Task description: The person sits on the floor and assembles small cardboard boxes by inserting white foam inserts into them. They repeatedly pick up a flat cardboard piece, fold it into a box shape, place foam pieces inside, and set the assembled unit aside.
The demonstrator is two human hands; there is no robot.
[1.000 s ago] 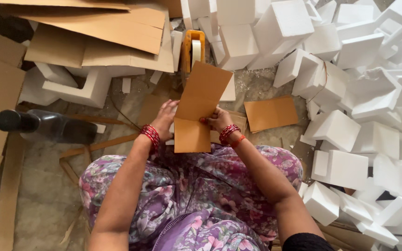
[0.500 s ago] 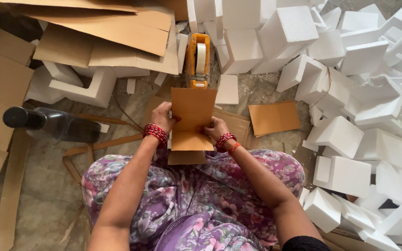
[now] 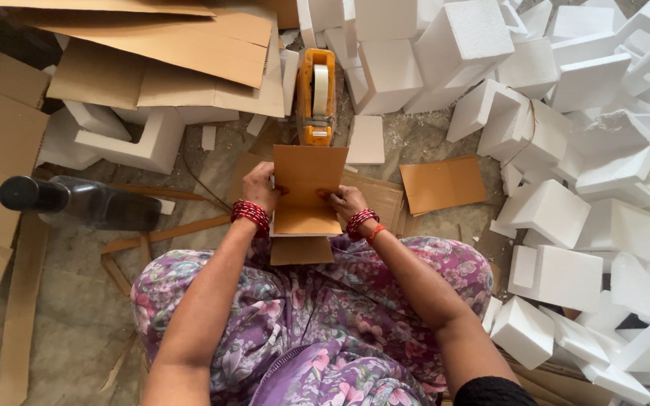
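Cardboard piece (image 3: pixel 306 188) stands upright over the seated person's lap, pinched at both side edges, seemingly so its flaps can be bent square. Left hand (image 3: pixel 259 186) grasps the nine o'clock edge, right hand (image 3: pixel 345 201) the three o'clock edge, wrists bent inward, forearms converging. Orange tape dispenser (image 3: pixel 315 98) sits just beyond at twelve o'clock; white foam blocks (image 3: pixel 566 218) pile up toward three o'clock.
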